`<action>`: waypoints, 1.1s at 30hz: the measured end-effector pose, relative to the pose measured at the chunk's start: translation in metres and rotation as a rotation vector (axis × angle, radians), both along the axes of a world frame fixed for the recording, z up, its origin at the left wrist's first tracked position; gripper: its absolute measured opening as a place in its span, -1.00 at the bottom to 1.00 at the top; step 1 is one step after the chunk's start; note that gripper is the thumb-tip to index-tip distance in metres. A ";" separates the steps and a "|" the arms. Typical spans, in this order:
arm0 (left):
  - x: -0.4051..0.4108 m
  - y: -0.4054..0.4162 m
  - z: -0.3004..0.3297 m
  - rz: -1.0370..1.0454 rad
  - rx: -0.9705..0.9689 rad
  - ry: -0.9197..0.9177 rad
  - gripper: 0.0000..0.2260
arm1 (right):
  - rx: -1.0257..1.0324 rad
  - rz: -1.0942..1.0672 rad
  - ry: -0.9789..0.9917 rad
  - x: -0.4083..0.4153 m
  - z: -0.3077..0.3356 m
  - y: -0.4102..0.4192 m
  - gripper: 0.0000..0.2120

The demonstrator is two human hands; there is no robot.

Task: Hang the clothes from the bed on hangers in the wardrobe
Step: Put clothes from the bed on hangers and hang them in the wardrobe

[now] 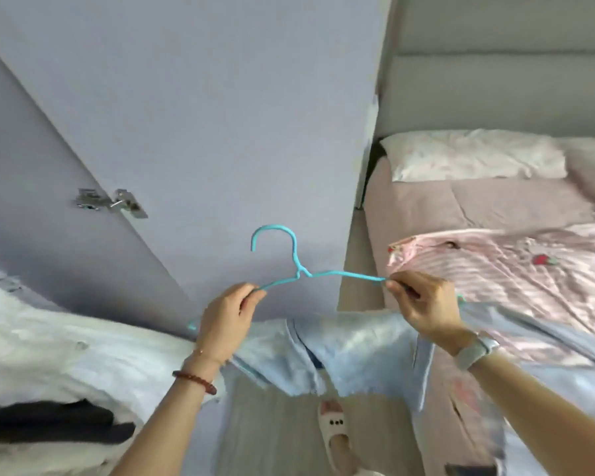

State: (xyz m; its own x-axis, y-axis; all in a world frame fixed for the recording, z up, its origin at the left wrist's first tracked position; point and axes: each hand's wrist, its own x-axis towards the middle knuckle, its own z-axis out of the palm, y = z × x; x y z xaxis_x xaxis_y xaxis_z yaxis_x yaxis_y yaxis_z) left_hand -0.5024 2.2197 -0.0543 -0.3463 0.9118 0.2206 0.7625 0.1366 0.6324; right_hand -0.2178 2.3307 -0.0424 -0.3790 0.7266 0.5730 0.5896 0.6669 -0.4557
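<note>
- Both hands hold 1 turquoise wire hanger (309, 273) up in front of the lilac wardrobe door (203, 115), its hook pointing upward.
- Left hand (225, 322) has its fingers curled around the hanger's left arm, thumb and forefinger pinching the wire; the wire's far left tip shows just beyond the hand.
- Right hand (423, 305) pinches the hanger's right arm near its end, fingers curled around it.
- Left wrist carries a dark beaded bracelet (194, 381) and a thin chain; right wrist carries a white watch (476, 348).
- Pale blue garment (344, 352) hangs below the hanger between the 2 hands, sagging in the middle; its right side trails onto the bed (478, 207). Whether the hanger's lower part is already inside the cloth I cannot tell.
- Pink striped garment (495, 269) with small strawberry motifs lies spread on the bed, just beyond the right hand.
- White pillow (474, 156) sits at the head of the bed, against a grey headboard (495, 91).
- Metal hinge (112, 202) is fixed to the wardrobe door at left.
- White and dark folded fabrics (59, 365) are stacked at the lower left.
- 1 foot in a white slipper (337, 431) stands on the floor below the blue garment.
</note>
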 end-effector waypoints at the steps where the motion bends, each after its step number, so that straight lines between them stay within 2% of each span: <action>1: 0.024 0.012 -0.003 -0.057 0.018 -0.041 -0.67 | 0.007 -0.058 0.013 0.025 -0.003 0.000 -0.66; 3: 0.072 0.038 -0.003 -0.155 0.055 -0.126 -0.66 | 0.017 -0.187 0.027 0.073 -0.006 -0.001 -0.71; 6: 0.142 0.074 0.007 -0.250 0.131 -0.235 -0.76 | -0.004 -0.376 0.050 0.145 -0.007 -0.002 -0.65; 9: 0.207 0.107 0.023 -0.311 0.199 -0.275 -0.76 | -0.003 -0.531 0.102 0.204 -0.008 0.003 -0.67; 13: 0.286 0.172 0.039 -0.442 0.255 -0.175 -0.80 | -0.023 -0.702 0.143 0.265 -0.022 0.018 -0.69; 16: 0.333 0.230 0.035 -0.545 0.276 -0.039 -0.84 | -0.060 -0.734 0.126 0.310 -0.029 0.032 -0.67; 19: 0.358 0.285 0.026 -0.603 0.315 0.036 -0.75 | -0.066 -0.672 0.058 0.330 -0.027 0.047 -0.67; 24: 0.373 0.346 0.025 -0.588 0.340 -0.041 -0.68 | -0.146 -0.658 0.151 0.325 -0.025 0.088 -0.67; 28: 0.414 0.388 0.042 -0.661 0.380 -0.036 -0.70 | -0.174 -0.788 0.274 0.343 -0.019 0.117 -0.69; 33: 0.500 0.444 0.043 -0.738 0.362 -0.053 -0.70 | -0.283 -1.026 0.375 0.394 -0.008 0.153 -0.88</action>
